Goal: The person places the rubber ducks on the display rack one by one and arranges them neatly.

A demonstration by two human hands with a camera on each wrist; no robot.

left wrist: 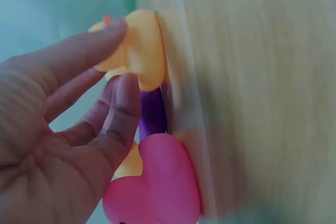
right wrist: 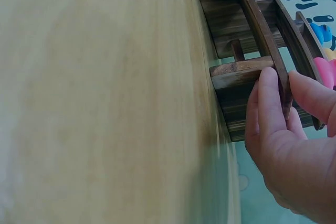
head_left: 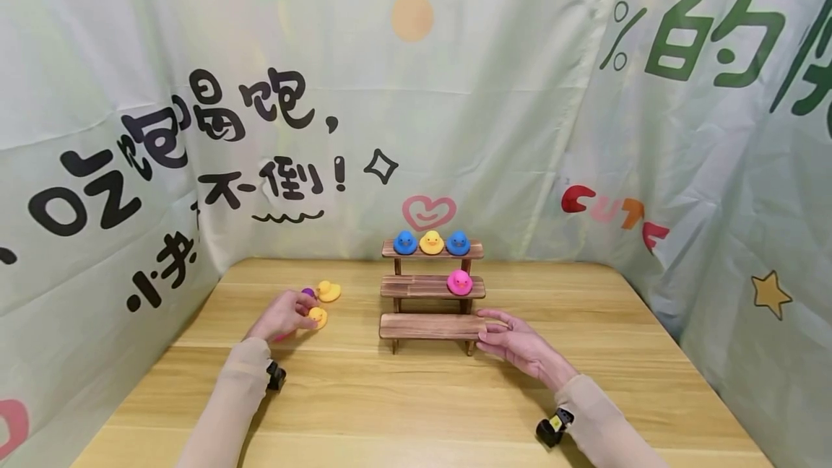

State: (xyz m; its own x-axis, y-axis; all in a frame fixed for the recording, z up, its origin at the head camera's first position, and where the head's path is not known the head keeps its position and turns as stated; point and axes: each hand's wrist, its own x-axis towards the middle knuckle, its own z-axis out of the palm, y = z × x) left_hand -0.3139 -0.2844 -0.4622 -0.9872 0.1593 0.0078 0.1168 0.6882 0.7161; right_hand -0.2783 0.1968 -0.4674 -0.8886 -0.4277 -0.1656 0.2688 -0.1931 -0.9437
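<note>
My left hand (head_left: 286,315) is at the left of the table, with thumb and fingertips around a yellow rubber duck (left wrist: 144,51). Close by are a purple duck (left wrist: 152,114), a pink duck (left wrist: 173,182) and a second yellow duck (head_left: 330,291); the hand partly hides some of them. A wooden three-tier shelf (head_left: 429,325) stands mid-table. With thumb above and fingers below, my right hand (head_left: 523,349) grips the right end of its lowest board. One pink duck (head_left: 459,282) sits on the middle tier, at the right.
Along the top tier sit a blue duck (head_left: 405,243), a yellow duck (head_left: 432,243) and another blue duck (head_left: 458,243). Printed cloth (head_left: 494,128) hangs behind and beside the wooden table (head_left: 403,410). Each wrist carries a small black camera (head_left: 276,376).
</note>
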